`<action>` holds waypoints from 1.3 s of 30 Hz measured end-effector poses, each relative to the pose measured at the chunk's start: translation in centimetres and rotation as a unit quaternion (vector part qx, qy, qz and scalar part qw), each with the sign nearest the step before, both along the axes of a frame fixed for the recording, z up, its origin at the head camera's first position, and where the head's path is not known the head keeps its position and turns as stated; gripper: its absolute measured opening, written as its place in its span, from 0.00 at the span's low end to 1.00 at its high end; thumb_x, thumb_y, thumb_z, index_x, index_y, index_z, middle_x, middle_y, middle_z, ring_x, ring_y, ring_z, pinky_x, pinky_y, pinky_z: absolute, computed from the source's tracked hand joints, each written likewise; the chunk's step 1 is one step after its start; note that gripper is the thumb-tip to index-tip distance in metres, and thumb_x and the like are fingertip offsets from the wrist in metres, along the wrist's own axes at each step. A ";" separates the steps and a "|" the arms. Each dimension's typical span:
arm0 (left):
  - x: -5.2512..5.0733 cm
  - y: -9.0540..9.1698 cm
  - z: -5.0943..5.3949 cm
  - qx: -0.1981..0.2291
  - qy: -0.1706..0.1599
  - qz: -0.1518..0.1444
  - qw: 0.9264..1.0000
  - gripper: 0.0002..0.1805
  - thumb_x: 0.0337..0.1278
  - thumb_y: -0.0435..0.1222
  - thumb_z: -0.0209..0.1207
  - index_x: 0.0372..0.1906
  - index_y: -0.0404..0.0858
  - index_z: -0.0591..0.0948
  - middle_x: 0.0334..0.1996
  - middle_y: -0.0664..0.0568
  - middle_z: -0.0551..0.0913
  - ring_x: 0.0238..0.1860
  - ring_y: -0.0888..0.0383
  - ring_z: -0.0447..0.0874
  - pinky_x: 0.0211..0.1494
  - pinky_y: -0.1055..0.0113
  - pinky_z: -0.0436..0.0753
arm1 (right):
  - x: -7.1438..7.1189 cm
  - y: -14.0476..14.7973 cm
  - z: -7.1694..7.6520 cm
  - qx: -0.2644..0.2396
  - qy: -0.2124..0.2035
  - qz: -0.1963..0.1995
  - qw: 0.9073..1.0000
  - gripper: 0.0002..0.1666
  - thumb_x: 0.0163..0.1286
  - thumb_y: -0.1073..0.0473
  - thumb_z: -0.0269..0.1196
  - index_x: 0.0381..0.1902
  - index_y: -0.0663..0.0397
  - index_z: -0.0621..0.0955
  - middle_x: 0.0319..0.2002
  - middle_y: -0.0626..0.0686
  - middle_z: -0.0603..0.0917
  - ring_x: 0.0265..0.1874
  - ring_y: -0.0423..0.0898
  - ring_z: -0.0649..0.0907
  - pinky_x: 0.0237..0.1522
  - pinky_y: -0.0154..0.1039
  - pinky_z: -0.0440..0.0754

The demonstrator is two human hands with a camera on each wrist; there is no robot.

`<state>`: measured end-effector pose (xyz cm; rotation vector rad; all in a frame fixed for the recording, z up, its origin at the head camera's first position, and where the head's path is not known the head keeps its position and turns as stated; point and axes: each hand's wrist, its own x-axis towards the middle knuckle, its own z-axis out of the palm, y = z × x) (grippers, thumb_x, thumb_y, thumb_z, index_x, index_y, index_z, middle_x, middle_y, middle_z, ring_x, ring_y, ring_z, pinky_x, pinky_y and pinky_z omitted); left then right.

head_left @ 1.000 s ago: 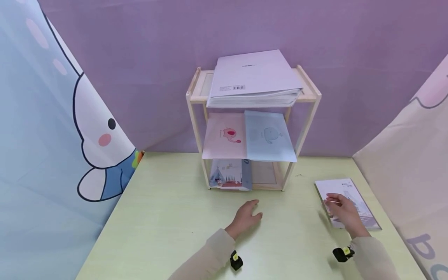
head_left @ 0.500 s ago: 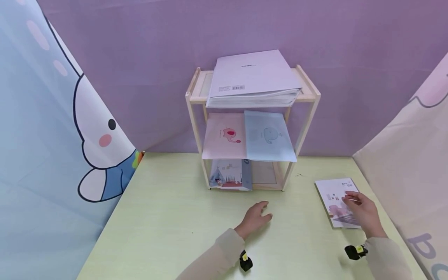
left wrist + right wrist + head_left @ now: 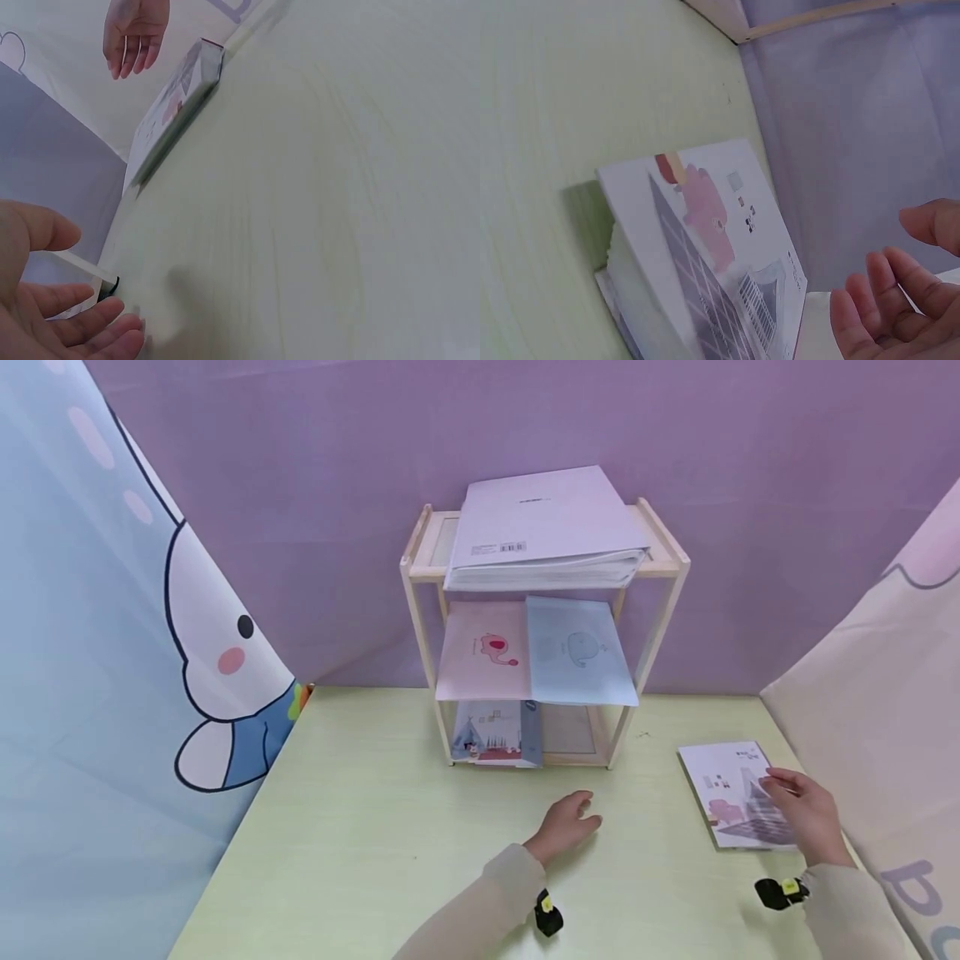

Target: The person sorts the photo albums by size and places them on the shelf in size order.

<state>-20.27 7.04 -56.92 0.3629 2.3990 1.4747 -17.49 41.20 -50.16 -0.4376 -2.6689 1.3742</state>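
Note:
On the right of the table lies a white-covered notebook (image 3: 726,789) with a pink and grey picture; in the right wrist view its thick page block (image 3: 637,289) shows below the cover. My right hand (image 3: 813,817) hovers by its right edge, and in the right wrist view loosely bent fingers (image 3: 889,296) stand apart from the cover, holding nothing. My left hand (image 3: 564,829) is over the table in front of the shelf, thumb and fingers spread and relaxed. Nothing is in it in the left wrist view, where its fingers (image 3: 90,322) show.
A wooden shelf rack (image 3: 660,627) stands at the back. It bears a stack of large white books (image 3: 551,518) on top, pink (image 3: 483,652) and blue (image 3: 581,652) notebooks in the middle, and picture-covered books (image 3: 491,735) below. Printed curtains hang around the table (image 3: 337,827).
My right hand has moved right across the notebook to its right edge, uncovering more of the cover. The left hand has also shifted right. The shelf's contents are the same.

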 end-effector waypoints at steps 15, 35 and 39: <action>-0.3 2.2 1.1 -0.007 0.002 0.004 1.000 0.26 0.56 0.41 0.58 0.61 0.39 0.73 0.52 0.48 0.80 0.51 0.54 0.79 0.50 0.67 0.77 | -0.2 1.3 0.1 0.012 -0.036 -0.029 0.999 0.33 0.70 0.47 0.54 0.59 0.70 0.69 0.30 0.27 0.71 0.28 0.26 0.70 0.28 0.27 0.72; -0.1 3.5 1.1 -0.002 -0.032 0.015 0.999 0.25 0.55 0.40 0.58 0.60 0.38 0.74 0.49 0.49 0.82 0.51 0.57 0.80 0.50 0.70 0.76 | -1.3 6.0 -2.7 0.117 -0.035 -0.020 0.992 0.31 0.68 0.50 0.55 0.54 0.75 0.71 0.34 0.56 0.82 0.28 0.27 0.69 0.26 0.30 0.69; -0.1 3.8 1.2 0.004 -0.038 0.022 0.999 0.25 0.54 0.39 0.59 0.59 0.39 0.75 0.48 0.49 0.83 0.50 0.57 0.80 0.50 0.70 0.76 | -1.3 7.2 -3.5 0.091 -0.044 -0.003 0.995 0.33 0.68 0.50 0.55 0.54 0.78 0.70 0.26 0.34 0.75 0.24 0.25 0.68 0.25 0.29 0.72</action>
